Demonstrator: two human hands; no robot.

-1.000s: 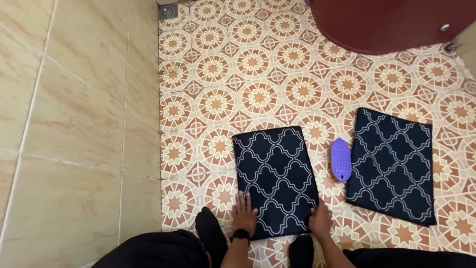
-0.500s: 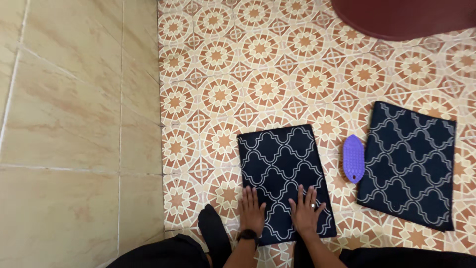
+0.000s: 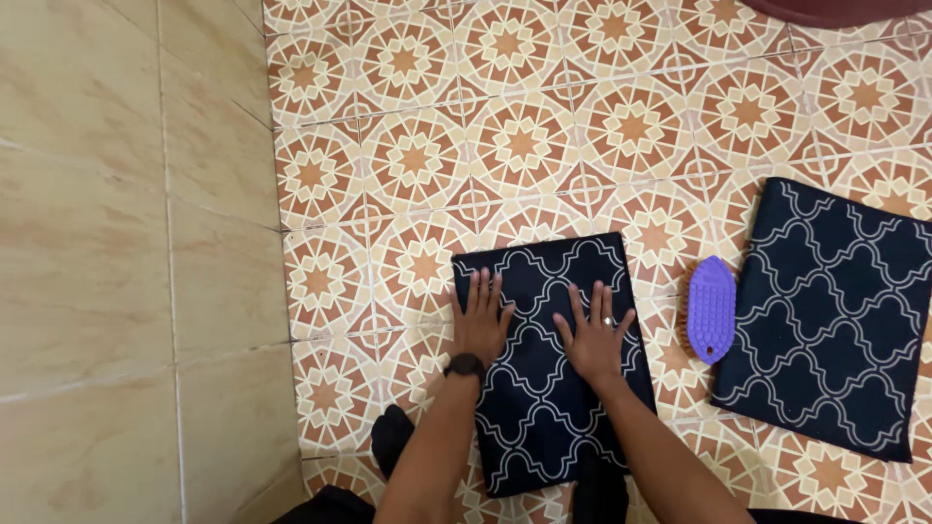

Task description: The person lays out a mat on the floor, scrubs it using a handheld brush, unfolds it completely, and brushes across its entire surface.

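Note:
A folded dark navy cloth point(image 3: 563, 267) with a white lattice pattern lies flat on the patterned floor tiles. My left hand point(image 3: 478, 320) rests palm down on its left side, fingers spread, with a black watch on the wrist. Flat on the middle of the same cloth lies my right hand point(image 3: 592, 335), fingers apart, a ring on one finger. Neither hand grips anything.
A purple scrubbing brush point(image 3: 711, 309) lies on the floor just right of the cloth. A second folded navy lattice cloth point(image 3: 835, 311) lies beyond it. A beige tiled wall point(image 3: 126, 252) rises at the left. A dark red tub edge point(image 3: 835, 8) shows at top right.
Both hands slid forward along the cloth from its near edge to its middle, staying flat. The view tilted down and closer, so the tub has almost left the frame.

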